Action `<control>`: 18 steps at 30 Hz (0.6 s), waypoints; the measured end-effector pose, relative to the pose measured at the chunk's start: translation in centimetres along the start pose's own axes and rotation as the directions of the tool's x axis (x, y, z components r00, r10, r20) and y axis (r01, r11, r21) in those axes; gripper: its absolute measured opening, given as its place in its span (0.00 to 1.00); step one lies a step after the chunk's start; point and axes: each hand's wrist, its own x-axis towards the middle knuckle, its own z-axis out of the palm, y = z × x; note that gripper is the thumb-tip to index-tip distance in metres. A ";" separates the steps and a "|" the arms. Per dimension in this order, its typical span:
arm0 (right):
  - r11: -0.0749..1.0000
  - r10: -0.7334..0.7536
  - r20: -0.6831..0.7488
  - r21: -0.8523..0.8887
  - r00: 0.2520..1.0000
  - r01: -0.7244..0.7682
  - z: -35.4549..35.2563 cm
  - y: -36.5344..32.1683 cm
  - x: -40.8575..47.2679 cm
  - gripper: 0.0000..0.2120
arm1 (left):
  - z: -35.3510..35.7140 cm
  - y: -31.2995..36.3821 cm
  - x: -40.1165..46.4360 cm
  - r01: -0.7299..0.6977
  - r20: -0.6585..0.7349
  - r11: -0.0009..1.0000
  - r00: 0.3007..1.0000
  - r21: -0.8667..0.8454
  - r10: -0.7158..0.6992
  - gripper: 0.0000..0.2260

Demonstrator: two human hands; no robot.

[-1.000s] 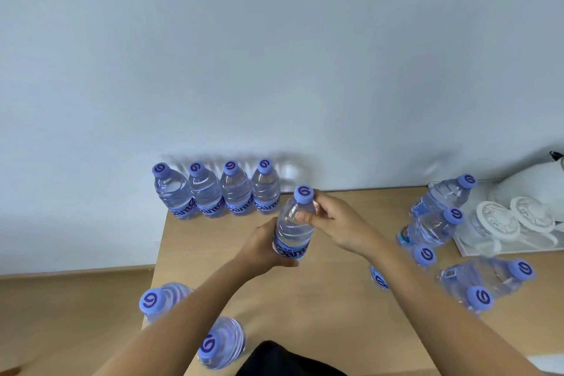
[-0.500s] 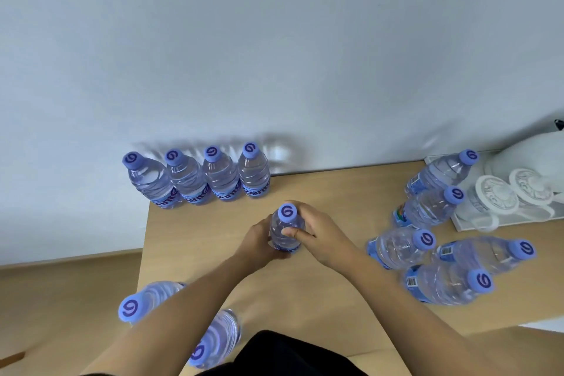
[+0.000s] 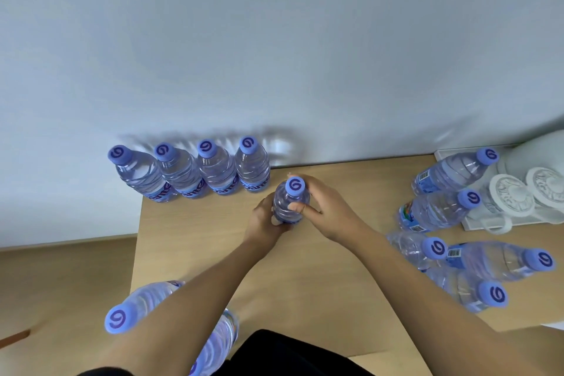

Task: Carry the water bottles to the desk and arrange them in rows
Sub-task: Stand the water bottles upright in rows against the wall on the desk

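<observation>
Beside the back row (image 3: 195, 172), both hands (image 3: 323, 210) hold a bottle (image 3: 290, 201).

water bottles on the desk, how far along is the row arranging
Done: four bottles stand in a row along the wall. In hand: the left hand and right hand both grip a fifth bottle, upright near the row's right end. Left: five loose bottles clustered at the right beside the white tray, and two near bottles at the desk's front left.
</observation>
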 end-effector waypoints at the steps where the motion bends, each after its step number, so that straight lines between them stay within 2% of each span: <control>1: 1.000 -0.001 -0.004 -0.006 1.000 0.001 -0.1 0.1 0.5 0.19 | 0.2 0.2 0.3 0.012 -0.023 1.000 1.000 -0.011 -0.013 0.28; 8: 0.996 -0.066 -0.022 -0.056 0.998 0.065 -0.9 0.8 3.6 0.20 | 1.5 0.9 2.0 0.106 -0.218 0.993 0.969 -0.043 -0.113 0.21; 13: 0.992 -0.102 -0.069 -0.081 0.992 0.096 -0.9 1.3 5.3 0.20 | 3.0 1.4 2.7 0.235 -0.399 0.964 0.878 -0.123 -0.265 0.16; 18: 0.992 -0.109 -0.119 -0.078 0.987 0.100 -0.6 1.8 6.3 0.21 | 3.7 1.7 3.9 0.332 -0.458 0.925 0.804 -0.182 -0.379 0.14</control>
